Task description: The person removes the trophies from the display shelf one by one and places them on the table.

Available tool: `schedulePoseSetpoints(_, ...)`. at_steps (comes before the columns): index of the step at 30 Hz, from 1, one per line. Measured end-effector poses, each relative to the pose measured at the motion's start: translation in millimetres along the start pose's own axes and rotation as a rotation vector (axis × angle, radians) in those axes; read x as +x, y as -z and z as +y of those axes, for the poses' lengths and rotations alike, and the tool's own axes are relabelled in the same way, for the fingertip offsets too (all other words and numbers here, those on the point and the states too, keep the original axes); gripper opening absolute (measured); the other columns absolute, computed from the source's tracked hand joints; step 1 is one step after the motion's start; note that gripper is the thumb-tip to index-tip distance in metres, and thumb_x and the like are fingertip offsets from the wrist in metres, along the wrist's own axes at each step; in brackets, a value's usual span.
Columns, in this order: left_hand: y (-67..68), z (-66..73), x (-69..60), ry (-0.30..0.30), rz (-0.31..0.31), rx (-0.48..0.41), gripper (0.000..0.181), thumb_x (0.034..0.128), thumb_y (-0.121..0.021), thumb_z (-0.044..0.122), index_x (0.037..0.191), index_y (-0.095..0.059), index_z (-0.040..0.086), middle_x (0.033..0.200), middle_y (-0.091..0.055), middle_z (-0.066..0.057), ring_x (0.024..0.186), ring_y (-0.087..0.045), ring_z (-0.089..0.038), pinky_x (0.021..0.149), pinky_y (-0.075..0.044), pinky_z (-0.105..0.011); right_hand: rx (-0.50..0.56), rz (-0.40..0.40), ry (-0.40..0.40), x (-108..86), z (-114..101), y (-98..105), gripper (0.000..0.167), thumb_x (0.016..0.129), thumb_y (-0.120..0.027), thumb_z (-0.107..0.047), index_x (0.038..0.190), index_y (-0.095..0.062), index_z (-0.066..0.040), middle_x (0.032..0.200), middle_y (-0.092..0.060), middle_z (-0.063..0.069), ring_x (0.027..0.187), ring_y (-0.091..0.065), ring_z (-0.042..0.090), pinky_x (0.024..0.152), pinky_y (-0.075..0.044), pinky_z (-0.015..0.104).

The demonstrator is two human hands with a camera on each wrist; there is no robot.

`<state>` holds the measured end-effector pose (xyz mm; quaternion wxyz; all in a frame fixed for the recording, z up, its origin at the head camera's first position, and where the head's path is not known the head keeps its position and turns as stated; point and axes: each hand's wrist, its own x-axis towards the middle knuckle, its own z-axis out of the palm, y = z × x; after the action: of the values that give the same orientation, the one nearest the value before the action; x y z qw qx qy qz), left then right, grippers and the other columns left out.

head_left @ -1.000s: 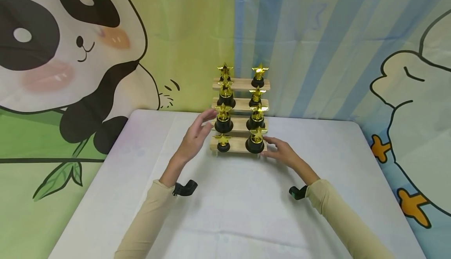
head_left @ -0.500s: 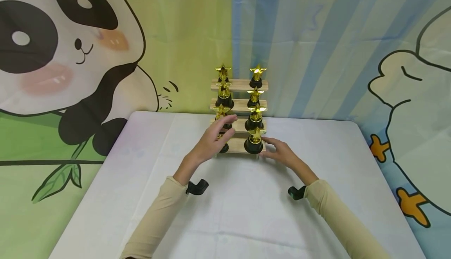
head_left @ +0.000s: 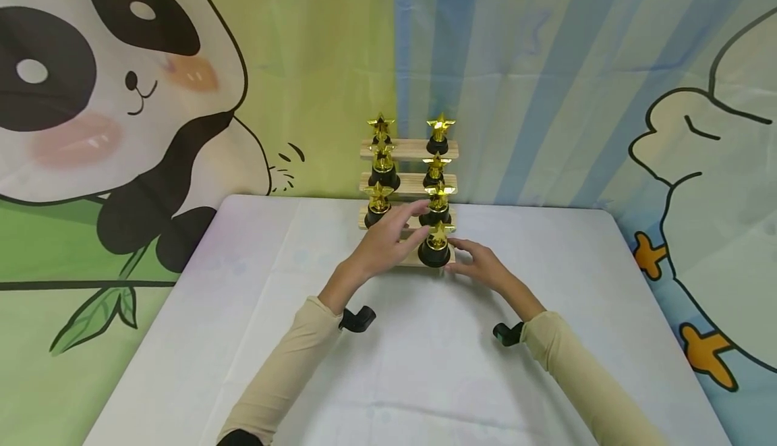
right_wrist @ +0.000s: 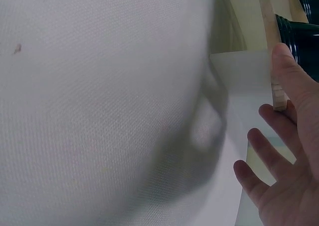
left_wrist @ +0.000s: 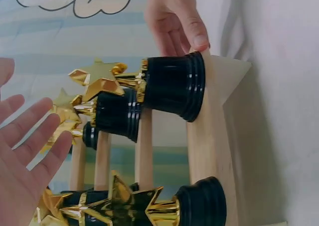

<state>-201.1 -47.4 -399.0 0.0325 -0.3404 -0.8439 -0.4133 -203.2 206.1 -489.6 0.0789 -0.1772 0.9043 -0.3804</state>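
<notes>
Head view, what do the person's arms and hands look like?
The left sleeve and right sleeve are long and plain beige. The left hand and right hand are ungloved. A small, bent black piece juts out by each wrist.

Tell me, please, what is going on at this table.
A person's right grip holds the right end of the lowest wooden shelf. The left grip, spread and holding nothing, hovers in front of the shelves, near the lower right-hand trophies. Gold star trophies stand upright on all four levels.
</notes>
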Motion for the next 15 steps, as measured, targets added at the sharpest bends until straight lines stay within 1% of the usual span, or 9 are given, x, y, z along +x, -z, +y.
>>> schedulePoseSetpoints(4,-7.2,-2.0,4.4,-0.002,0.004,0.092,0.051,0.1008,-0.049,0.041,0.145,-0.042,0.017,0.136,-0.057,0.002,0.13,-0.049,-0.017,0.105,-0.047,-0.043,-0.005,0.004,-0.004,-0.6,0.1,-0.3,0.067,0.086,-0.074,-0.027,0.142,-0.046,0.0,0.144,-0.05,0.021,0.134,-0.045,0.041,0.111,-0.035,0.059)
schedulePoseSetpoints(9,-14.1,-1.1,6.2,0.009,-0.017,0.132,0.051,0.0988,-0.053,0.04,0.143,-0.045,0.017,0.137,-0.056,0.0,0.132,-0.048,-0.018,0.106,-0.047,-0.042,-0.017,0.007,0.004,-0.4,1.6,-0.6,0.067,0.087,-0.073,-0.026,0.142,-0.046,0.0,0.144,-0.05,0.021,0.134,-0.045,0.041,0.11,-0.036,0.059)
schedulePoseSetpoints(12,-18.6,-0.2,7.8,0.016,-0.027,0.166,0.051,0.0983,-0.054,0.041,0.142,-0.047,0.017,0.14,-0.054,0.0,0.134,-0.046,-0.018,0.106,-0.047,-0.042,-0.015,0.009,0.002,-0.6,1.7,-0.6,0.066,0.087,-0.073,-0.025,0.142,-0.046,-0.001,0.143,-0.05,0.021,0.133,-0.047,0.041,0.109,-0.038,0.058)
schedulePoseSetpoints(15,-22.8,0.4,9.8,0.024,-0.035,0.173,0.049,0.0989,-0.053,0.041,0.141,-0.048,0.017,0.142,-0.053,-0.001,0.135,-0.046,-0.019,0.106,-0.047,-0.042,0.004,0.007,0.002,-0.9,1.2,-1.0,0.065,0.087,-0.073,-0.024,0.142,-0.046,-0.001,0.143,-0.05,0.022,0.13,-0.049,0.042,0.105,-0.043,0.056)
